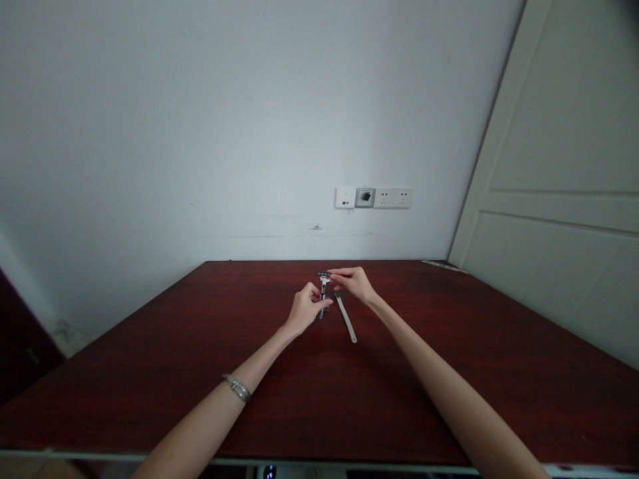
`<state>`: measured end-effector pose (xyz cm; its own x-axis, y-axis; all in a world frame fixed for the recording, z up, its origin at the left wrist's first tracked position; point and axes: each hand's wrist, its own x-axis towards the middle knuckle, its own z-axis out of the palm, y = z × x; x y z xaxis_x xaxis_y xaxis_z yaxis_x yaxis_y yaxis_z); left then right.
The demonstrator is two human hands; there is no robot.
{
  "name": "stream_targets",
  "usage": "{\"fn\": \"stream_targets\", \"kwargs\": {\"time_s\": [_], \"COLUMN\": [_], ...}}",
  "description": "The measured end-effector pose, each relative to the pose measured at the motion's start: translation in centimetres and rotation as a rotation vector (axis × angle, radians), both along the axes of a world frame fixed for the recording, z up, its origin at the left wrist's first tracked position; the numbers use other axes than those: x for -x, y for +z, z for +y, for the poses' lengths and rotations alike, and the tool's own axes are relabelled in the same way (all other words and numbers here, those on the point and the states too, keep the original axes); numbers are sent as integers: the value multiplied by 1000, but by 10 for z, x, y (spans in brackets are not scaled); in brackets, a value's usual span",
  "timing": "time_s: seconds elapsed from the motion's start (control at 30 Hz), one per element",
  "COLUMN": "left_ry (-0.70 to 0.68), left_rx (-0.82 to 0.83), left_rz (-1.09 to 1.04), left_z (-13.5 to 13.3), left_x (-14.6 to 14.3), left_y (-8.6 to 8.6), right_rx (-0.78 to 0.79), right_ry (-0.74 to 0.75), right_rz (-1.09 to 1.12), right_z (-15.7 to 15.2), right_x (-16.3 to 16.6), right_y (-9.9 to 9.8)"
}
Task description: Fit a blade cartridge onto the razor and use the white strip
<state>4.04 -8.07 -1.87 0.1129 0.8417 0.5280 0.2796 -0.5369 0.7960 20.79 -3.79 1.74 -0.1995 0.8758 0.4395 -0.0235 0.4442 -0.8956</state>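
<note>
My left hand (305,307) pinches the metal handle of a small razor (323,287) and holds it upright above the dark red table (150,359). My right hand (353,282) reaches in from the right, its fingertips closed on the razor's head at the top. A slim pale strip-like tool (346,317) lies flat on the table just below my right hand. A silver bracelet (237,388) circles my left wrist.
The table butts against a white wall with a row of sockets and switches (373,197). A white panelled door (559,193) stands along the right side. A thin greenish strip (442,265) lies at the table's far right corner.
</note>
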Motion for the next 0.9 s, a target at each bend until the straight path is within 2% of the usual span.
{"fn": "stream_targets", "kwargs": {"time_s": [0.13,0.43,0.9], "left_ry": [69,116,124], "left_rx": [5,5,0], "left_rz": [22,21,15], "left_z": [1,-1,1], "left_x": [0,-2,-1], "left_y": [-1,0,-1], "right_rx": [4,14,11], "right_ry": [15,40,49], "right_rz": [-8,3,-13], "right_z": [0,-4,-4], "right_x": [0,1,1], "right_y": [0,3,3]}}
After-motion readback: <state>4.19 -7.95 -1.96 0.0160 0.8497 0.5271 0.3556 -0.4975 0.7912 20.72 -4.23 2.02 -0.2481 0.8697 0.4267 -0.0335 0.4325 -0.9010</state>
